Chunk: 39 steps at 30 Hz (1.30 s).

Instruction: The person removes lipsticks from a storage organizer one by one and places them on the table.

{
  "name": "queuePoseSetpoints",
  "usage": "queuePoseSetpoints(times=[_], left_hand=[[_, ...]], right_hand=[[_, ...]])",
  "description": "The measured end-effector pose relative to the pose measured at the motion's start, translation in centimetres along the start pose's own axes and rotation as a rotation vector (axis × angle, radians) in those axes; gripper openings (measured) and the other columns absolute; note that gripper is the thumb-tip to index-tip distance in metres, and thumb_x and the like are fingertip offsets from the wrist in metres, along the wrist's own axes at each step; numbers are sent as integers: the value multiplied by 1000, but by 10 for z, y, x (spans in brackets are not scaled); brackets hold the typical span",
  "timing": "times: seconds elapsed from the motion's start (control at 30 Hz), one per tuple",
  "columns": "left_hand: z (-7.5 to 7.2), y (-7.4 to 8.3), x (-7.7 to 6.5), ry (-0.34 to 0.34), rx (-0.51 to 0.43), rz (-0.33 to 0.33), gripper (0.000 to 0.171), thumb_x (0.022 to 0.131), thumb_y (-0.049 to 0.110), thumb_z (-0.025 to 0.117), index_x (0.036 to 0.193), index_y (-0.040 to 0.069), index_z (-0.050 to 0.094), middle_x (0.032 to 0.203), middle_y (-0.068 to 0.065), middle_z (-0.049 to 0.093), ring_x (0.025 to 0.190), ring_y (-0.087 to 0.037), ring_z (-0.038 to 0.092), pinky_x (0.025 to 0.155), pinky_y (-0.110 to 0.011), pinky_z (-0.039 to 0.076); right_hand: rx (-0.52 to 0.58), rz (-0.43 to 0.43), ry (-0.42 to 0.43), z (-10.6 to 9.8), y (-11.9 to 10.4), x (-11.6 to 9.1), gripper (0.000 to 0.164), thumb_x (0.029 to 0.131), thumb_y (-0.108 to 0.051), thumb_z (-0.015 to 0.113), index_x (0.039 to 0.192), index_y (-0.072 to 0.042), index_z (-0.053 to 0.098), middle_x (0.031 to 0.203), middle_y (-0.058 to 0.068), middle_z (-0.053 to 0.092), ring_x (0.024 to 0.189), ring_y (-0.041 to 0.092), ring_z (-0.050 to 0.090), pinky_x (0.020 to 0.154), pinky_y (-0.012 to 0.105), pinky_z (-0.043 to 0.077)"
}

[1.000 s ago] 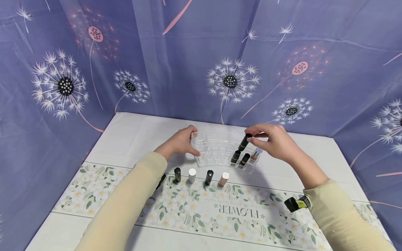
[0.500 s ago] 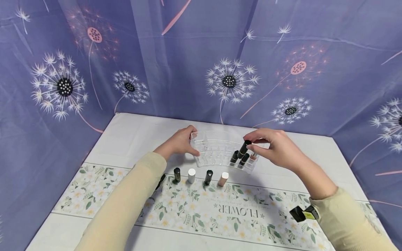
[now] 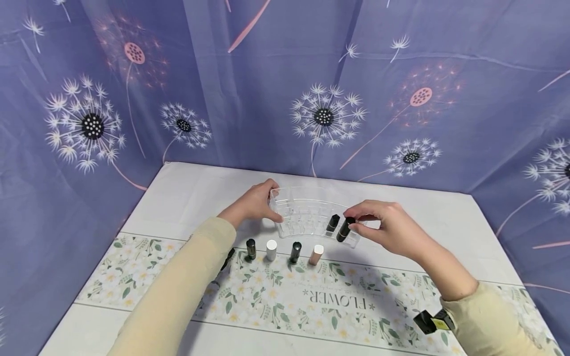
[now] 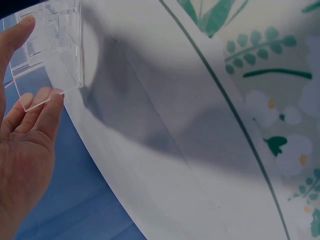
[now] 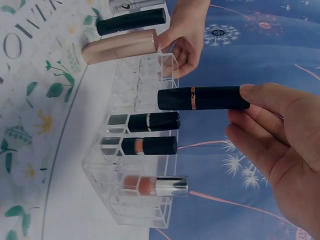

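A clear acrylic lipstick organizer [image 3: 307, 217] with stepped compartments stands on the white table. My left hand [image 3: 256, 201] grips its left end, thumb in front and fingers round the back panel [image 4: 37, 87]. Between thumb and fingertips my right hand [image 3: 385, 227] pinches the upper end of a black lipstick [image 5: 203, 98] with a rose-gold band. That lipstick is over the organizer's right front part. In the right wrist view, two black lipsticks [image 5: 162, 121] sit side by side in compartments, and a pinkish tube with a silver cap [image 5: 172, 185] sits farther along.
In front of the organizer several lipsticks stand in a row: a dark one [image 3: 251, 248], a white one [image 3: 271, 250], a black one [image 3: 296, 252] and a rose-pink one [image 3: 316, 254]. They stand along a floral runner [image 3: 249, 306]. A purple dandelion curtain [image 3: 258, 99] encloses the table.
My right hand has lowered the black lipstick and brought it forward, from the organizer's back rows to over its front right part. The left hand keeps its grip on the organizer.
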<state>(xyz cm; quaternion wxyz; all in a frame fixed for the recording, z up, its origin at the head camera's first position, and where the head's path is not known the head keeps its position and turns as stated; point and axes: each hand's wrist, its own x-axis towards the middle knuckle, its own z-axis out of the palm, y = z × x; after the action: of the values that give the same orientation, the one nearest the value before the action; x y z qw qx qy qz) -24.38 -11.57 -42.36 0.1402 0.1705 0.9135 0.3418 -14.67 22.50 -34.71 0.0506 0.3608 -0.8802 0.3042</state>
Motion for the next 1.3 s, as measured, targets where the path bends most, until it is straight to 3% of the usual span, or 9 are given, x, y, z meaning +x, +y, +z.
queuePoseSetpoints(times=[0.7, 1.1, 1.3], left_hand=[[5, -2, 2, -1, 14, -1, 85, 76, 24, 99, 143, 5, 49, 115, -14, 61, 97, -25, 54, 88, -39, 47], [4, -1, 1, 5, 20, 0, 86, 76, 24, 99, 142, 4, 49, 115, -15, 63, 97, -24, 55, 89, -38, 47], [2, 0, 0, 7, 16, -4, 85, 76, 23, 99, 143, 4, 50, 116, -14, 63, 98, -24, 55, 89, -39, 47]], right_hand=[[35, 23, -21, 27, 7, -26, 32, 92, 3, 80, 121, -11, 77, 113, -3, 77, 100, 20, 76, 86, 37, 64], [40, 28, -60, 45, 10, -30, 29, 92, 2, 80, 120, -7, 77, 113, -1, 77, 98, 18, 75, 86, 37, 64], [24, 58, -99, 51, 11, -29, 29, 93, 0, 80, 121, -7, 77, 116, -1, 78, 101, 17, 76, 97, 47, 60]])
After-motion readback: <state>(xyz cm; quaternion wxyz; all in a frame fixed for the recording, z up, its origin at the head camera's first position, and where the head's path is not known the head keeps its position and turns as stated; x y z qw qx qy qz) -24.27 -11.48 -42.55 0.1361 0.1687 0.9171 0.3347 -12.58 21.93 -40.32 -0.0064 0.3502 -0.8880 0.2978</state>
